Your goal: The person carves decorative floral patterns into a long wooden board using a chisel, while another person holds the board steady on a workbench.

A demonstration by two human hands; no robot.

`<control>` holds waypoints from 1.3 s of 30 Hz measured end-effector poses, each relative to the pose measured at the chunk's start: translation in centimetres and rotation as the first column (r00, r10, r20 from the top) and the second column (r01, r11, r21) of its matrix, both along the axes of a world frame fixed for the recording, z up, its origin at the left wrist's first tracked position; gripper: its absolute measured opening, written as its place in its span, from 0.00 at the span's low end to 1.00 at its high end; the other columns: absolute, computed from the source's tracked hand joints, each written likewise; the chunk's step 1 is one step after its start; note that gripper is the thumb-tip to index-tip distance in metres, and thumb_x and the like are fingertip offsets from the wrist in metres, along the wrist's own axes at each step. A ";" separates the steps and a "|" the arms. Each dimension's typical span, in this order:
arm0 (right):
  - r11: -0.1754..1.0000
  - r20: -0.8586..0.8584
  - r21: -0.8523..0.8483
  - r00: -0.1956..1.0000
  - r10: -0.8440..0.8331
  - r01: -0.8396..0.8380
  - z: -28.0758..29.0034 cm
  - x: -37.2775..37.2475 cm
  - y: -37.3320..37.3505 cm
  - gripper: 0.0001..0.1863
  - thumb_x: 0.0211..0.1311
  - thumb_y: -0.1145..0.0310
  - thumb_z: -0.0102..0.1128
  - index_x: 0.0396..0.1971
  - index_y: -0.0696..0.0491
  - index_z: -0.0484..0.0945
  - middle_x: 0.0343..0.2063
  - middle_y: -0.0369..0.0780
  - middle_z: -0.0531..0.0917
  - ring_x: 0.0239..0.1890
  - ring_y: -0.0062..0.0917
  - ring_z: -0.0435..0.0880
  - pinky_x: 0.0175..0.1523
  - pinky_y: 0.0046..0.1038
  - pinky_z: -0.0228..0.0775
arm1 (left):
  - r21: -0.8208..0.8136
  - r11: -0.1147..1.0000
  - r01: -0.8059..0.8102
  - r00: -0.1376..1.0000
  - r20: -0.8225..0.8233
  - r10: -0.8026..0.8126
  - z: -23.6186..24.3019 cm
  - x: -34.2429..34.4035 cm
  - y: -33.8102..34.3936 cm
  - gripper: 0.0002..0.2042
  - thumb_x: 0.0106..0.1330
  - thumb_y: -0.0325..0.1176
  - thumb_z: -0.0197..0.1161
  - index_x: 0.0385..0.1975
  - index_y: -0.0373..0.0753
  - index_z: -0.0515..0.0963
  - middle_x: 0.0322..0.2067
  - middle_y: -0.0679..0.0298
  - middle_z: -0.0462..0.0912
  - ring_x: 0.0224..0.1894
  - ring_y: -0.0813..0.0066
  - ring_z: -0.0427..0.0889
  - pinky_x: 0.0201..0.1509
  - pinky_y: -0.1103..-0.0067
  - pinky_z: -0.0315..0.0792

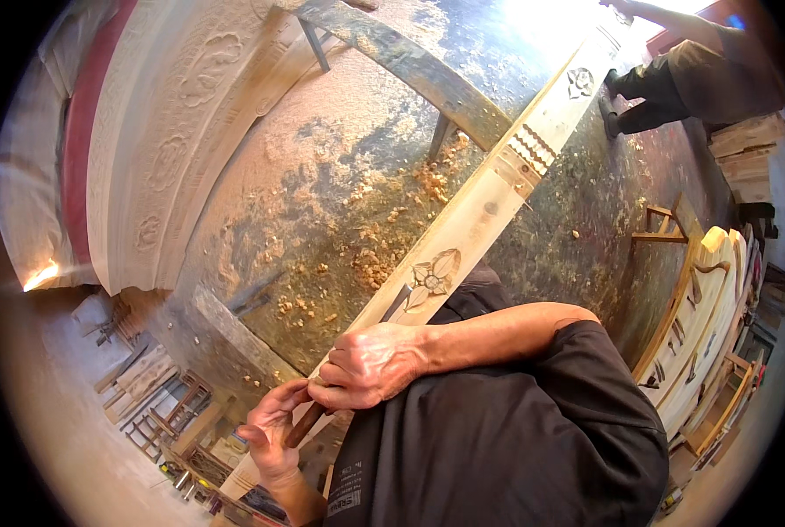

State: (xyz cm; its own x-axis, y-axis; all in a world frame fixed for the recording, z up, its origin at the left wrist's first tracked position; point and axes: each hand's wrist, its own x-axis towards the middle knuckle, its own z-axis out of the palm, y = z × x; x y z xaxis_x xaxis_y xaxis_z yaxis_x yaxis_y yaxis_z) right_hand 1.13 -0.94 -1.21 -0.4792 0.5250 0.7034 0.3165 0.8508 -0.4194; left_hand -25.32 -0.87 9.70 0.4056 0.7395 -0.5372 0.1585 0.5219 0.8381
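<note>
A long pale wooden board runs diagonally in front of me, with a carved four-petalled flower close to my hands. My right hand is closed around a chisel and rests on the board, its knuckles upward. The chisel's metal blade reaches toward the flower, and its dark wooden handle sticks out below that hand. Beside the handle, my left hand is half opened, thumb spread away and palm showing. Its bent fingertips meet the right hand's fingers near the handle.
A low bench supports the board's middle; wood shavings litter the floor. Large carved panels lean at left. Another person stands at the board's far end. Several hand tools lie on a pale board at right.
</note>
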 end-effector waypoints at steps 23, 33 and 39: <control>0.995 -0.038 -0.097 0.999 0.025 -0.029 -0.7 -0.1 0.1 0.18 0.75 0.56 0.67 0.45 0.57 0.79 0.25 0.34 0.76 0.24 0.29 0.85 0.27 0.34 0.74 | 0.001 0.998 0.058 0.998 -0.033 -0.058 0.2 2.5 0.9 0.69 0.62 0.92 0.48 0.70 0.17 0.72 0.59 0.35 0.86 0.60 0.52 0.89 0.67 0.63 0.84; 0.997 -0.089 -0.072 0.996 0.028 -0.035 -1.3 -0.3 0.4 0.17 0.74 0.54 0.68 0.36 0.53 0.76 0.25 0.34 0.75 0.24 0.27 0.84 0.27 0.34 0.74 | -0.016 0.993 0.113 0.986 -0.122 -0.115 1.2 3.9 1.2 0.66 0.62 0.91 0.53 0.71 0.19 0.71 0.58 0.40 0.87 0.61 0.56 0.88 0.68 0.65 0.81; 0.998 -0.121 -0.061 0.993 0.001 -0.009 -1.3 -0.3 0.6 0.20 0.73 0.52 0.69 0.32 0.52 0.75 0.23 0.36 0.76 0.21 0.32 0.84 0.25 0.38 0.76 | 0.038 0.998 0.054 0.980 -0.195 -0.046 1.3 4.0 1.6 0.69 0.56 0.93 0.57 0.69 0.19 0.73 0.52 0.43 0.89 0.57 0.58 0.89 0.66 0.64 0.84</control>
